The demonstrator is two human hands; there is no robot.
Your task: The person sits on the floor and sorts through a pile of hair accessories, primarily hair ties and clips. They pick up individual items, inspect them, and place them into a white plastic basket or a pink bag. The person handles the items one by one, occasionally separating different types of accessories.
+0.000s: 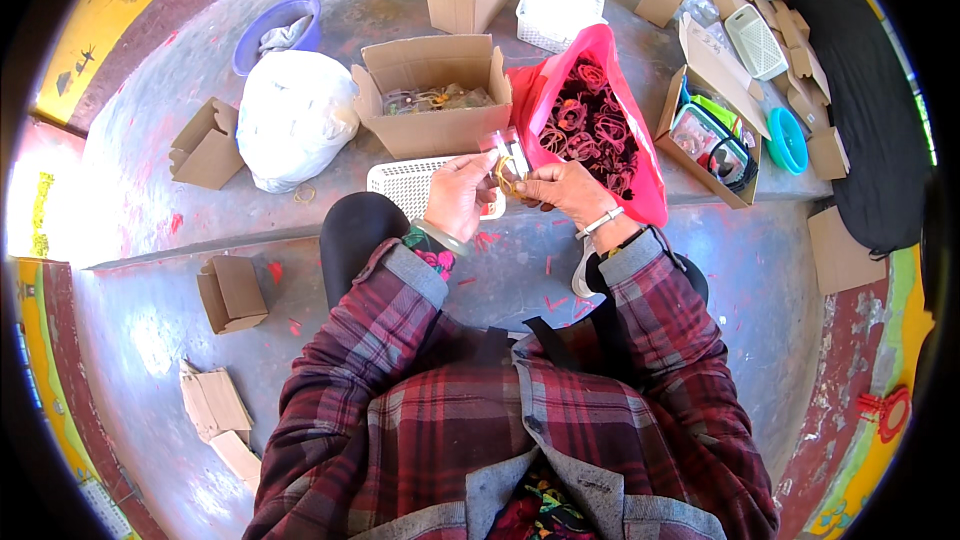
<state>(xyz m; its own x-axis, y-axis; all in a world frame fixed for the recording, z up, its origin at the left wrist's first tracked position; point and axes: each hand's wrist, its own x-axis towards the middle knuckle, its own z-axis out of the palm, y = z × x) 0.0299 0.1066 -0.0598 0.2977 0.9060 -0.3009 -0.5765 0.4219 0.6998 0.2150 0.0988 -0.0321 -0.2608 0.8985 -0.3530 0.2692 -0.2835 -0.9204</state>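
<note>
Before me, my left hand (pixel 459 195) and my right hand (pixel 573 190) meet over a small clear plastic packet (pixel 512 152) with a pinkish top edge. The left fingers pinch it from its left side. A thin yellow cord (pixel 503 178) loops down between the hands, and the right thumb and fingers close on it by the packet's lower end. Whether the cord is fixed to the packet I cannot tell. Below the hands sits a white perforated basket (pixel 400 185), partly covered by them. Just beyond, a cardboard box (pixel 430 130) contains clear packets with yellowish cords.
A pink bag (pixel 645 165) full of dark red coiled pieces stands at the right of my hands. Left are a stuffed white bag (pixel 295 125) and a purple basin (pixel 244 52). An open carton (pixel 740 193) and teal basin (pixel 788 140) lie farther right. A step edge crosses the floor.
</note>
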